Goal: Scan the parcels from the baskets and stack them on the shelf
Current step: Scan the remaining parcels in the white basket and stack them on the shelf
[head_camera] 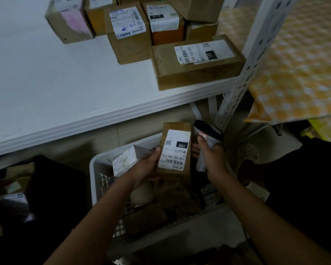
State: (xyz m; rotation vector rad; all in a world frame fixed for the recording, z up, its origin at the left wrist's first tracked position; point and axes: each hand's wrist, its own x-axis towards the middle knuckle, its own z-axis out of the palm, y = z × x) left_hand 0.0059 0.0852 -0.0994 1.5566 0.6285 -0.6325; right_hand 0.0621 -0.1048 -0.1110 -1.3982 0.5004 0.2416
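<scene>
My left hand grips a small brown cardboard parcel with a white label marked 15H, held above the white basket. Right beside the parcel, my right hand grips the handle of a barcode scanner, whose dark head sits level with the parcel's top right corner. Several more parcels lie in the basket under my hands, among them a pale box. On the white shelf above stand several labelled cardboard parcels, the nearest one marked 122.
A perforated white shelf post rises at the right of the shelf. Beyond it lies a yellow chequered cloth. A perforated clog sits on the floor right of the basket. Dark bags and boxes fill the lower left.
</scene>
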